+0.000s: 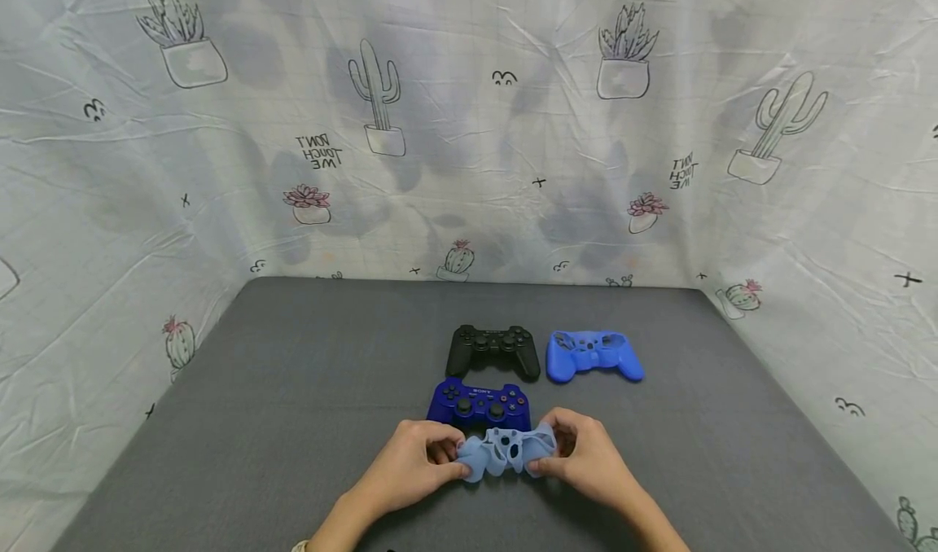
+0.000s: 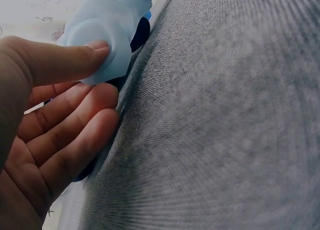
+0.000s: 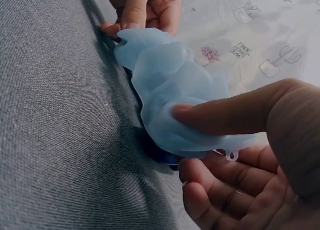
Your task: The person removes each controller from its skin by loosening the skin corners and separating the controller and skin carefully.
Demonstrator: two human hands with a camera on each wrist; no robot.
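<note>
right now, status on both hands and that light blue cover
Left hand and right hand each pinch an end of the light blue silicone cover. Held just before the blue controller. Nothing between them.

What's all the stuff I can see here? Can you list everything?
silicone cover: one, pale blue, held between both hands at the near middle of the table
blue controller: one, dark blue, just behind the held cover
black controller: one, black, behind the blue controller
second cover: one, bright blue, right of the black controller
table: one, grey fabric top
backdrop sheet: one, white with cactus drawings, behind and at both sides
left hand: pinches the cover's left end
right hand: pinches its right end
</note>
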